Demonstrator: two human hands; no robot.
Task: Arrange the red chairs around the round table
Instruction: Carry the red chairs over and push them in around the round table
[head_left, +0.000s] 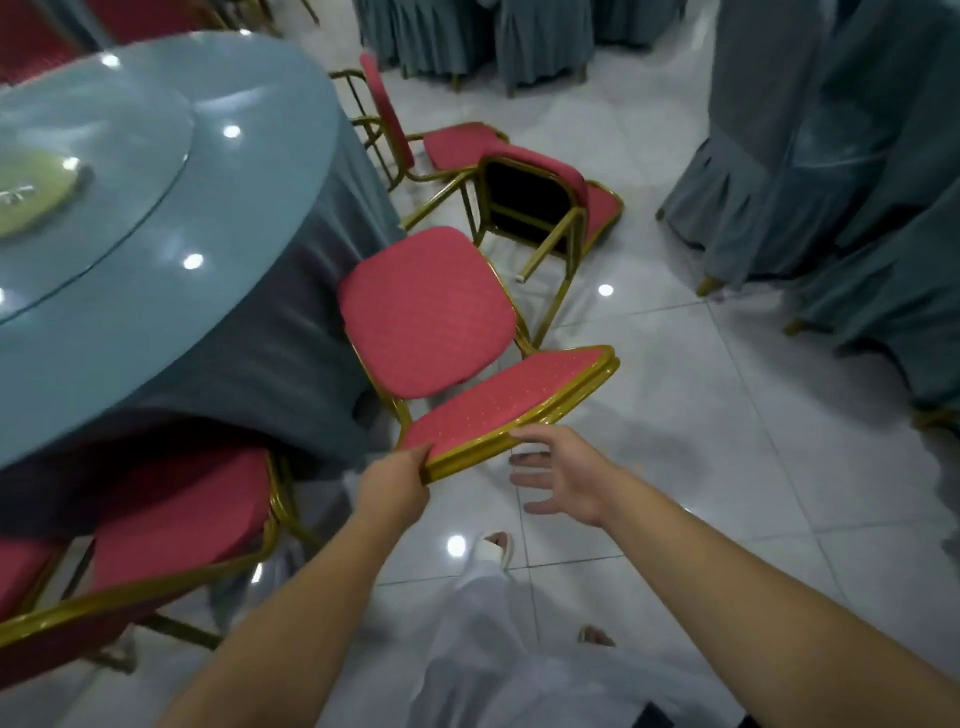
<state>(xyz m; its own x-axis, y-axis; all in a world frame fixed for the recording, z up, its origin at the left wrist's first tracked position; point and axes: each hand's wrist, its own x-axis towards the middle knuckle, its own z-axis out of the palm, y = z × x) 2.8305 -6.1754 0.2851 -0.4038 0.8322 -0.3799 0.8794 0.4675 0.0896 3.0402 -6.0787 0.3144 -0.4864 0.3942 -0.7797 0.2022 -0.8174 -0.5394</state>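
Beside the round table (249, 208): red chair backrest (498, 400) lies crosswise.
Left hand (392, 488) grips its left end; right hand (563, 475) spread, empty, just beside it.

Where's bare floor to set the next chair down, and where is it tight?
Bare tile lies right of the chair the left hand grips, up to the covered chairs. Crowded: just beyond that chair, a tipped chair and another red chair sit close by the round table.
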